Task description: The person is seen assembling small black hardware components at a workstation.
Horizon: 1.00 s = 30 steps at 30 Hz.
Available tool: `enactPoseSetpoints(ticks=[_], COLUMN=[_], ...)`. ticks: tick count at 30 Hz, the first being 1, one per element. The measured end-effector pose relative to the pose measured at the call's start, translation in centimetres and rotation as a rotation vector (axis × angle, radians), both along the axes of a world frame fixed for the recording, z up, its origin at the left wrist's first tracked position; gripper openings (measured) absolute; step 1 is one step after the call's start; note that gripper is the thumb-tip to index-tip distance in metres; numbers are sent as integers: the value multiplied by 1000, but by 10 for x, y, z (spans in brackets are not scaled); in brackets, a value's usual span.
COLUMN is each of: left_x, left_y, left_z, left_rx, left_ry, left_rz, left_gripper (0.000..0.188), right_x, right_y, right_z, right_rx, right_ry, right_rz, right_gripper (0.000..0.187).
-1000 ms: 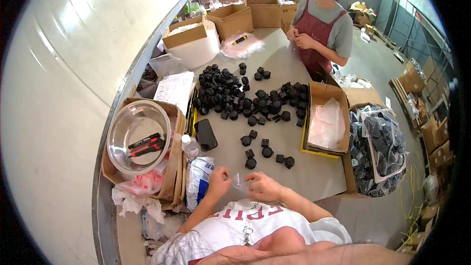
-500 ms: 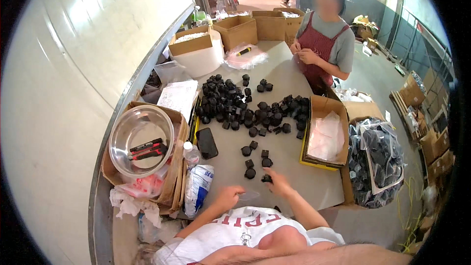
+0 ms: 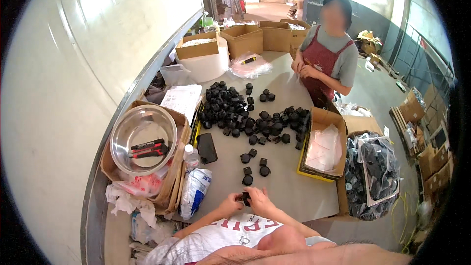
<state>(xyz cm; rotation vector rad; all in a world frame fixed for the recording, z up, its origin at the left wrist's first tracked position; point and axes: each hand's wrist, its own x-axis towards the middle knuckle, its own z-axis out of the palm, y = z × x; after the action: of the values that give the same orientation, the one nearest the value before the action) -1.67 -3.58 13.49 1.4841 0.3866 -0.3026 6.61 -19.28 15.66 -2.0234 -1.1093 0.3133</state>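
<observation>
In front of my chest, my left hand (image 3: 230,205) and my right hand (image 3: 260,202) meet at the table's near edge. Between them is a small black caster-like part (image 3: 245,198), gripped by the fingers of my right hand. My left hand is closed beside it; the clear plastic bag it held a moment ago is hard to make out now. Just beyond my hands lie a few similar black parts (image 3: 248,179), each with a round and a square piece. Farther off, a large heap of these parts (image 3: 223,105) spreads across the table.
A phone (image 3: 207,147), a bottle (image 3: 191,156) and a blue-white packet (image 3: 195,192) are at left, near a metal bowl (image 3: 117,140) holding red-black tools. At right stand a carton of clear bags (image 3: 303,159) and a box of bagged black parts (image 3: 370,176). A co-worker (image 3: 328,54) stands across the table.
My right hand has brought a black part from the right to my left hand. The two hands, apart before, are now together. The view has tilted slightly.
</observation>
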Motion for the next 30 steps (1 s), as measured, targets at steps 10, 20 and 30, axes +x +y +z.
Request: enactPoseSetpoints(ticks=[10,20,30], left_x=[-4,-4,-3], left_y=[-5,4,1], left_z=[31,-12,40], left_rx=[28,149,22], left_ry=[-139,-411,-200], left_rz=[2,24,0], left_gripper=[51,57,61], right_x=[11,12,21], right_y=[-4,-3,-20], right_z=[1,40,36], right_rx=[92,75,56], right_ry=[-174,-200,-348], right_rz=[132,108,130], right_gripper=[36,37,41])
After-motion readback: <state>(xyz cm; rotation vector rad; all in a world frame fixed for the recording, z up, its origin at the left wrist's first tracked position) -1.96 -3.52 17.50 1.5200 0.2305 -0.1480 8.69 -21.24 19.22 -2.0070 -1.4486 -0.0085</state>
